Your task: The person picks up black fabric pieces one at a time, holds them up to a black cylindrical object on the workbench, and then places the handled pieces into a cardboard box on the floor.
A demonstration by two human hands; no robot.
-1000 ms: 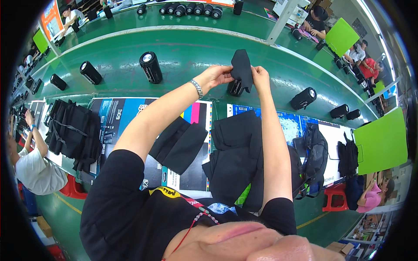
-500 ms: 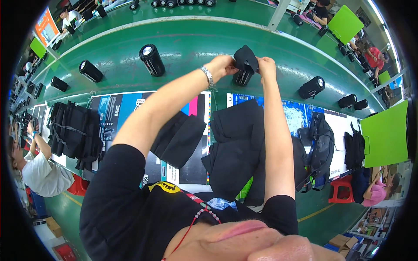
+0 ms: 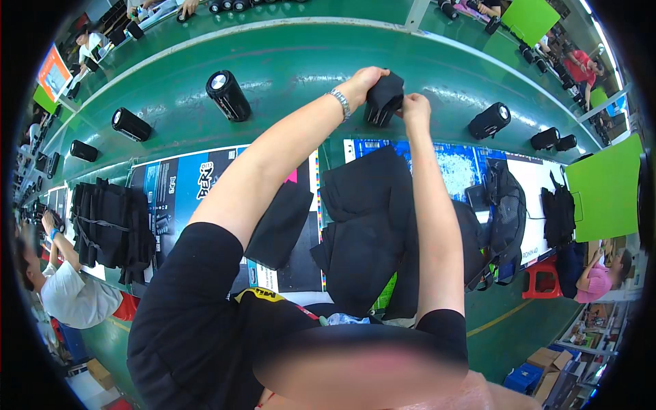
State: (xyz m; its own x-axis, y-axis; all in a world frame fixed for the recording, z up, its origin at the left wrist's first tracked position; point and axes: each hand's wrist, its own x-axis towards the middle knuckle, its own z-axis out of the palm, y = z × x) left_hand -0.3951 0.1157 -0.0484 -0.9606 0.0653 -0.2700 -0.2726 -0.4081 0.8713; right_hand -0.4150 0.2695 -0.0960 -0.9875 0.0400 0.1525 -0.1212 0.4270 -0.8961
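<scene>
A black cloth pouch (image 3: 388, 89) sits over the top of an upright black cylindrical speaker (image 3: 377, 117) on the green conveyor belt. My left hand (image 3: 369, 80) grips the pouch at its upper left, fingers closed on the fabric. To the right of the cloth, my right hand (image 3: 415, 111) is closed in a pinch near the pouch's lower edge; its fingertips are partly hidden. Only the lower side of the speaker shows beneath the cloth. Nearer to me, several flat black cloth pouches (image 3: 365, 184) lie in a pile on the worktable.
Other black speakers stand along the belt, one to the left (image 3: 229, 96) and one to the right (image 3: 490, 121). A tied stack of black cloth (image 3: 109, 222) lies at left, a black mesh bag (image 3: 506, 215) at right. A white rail (image 3: 301, 27) runs beyond. Co-workers sit on both sides.
The pouch has come down further over the speaker and its flap has opened out. My left hand has risen toward the top; my right hand has dropped slightly.
</scene>
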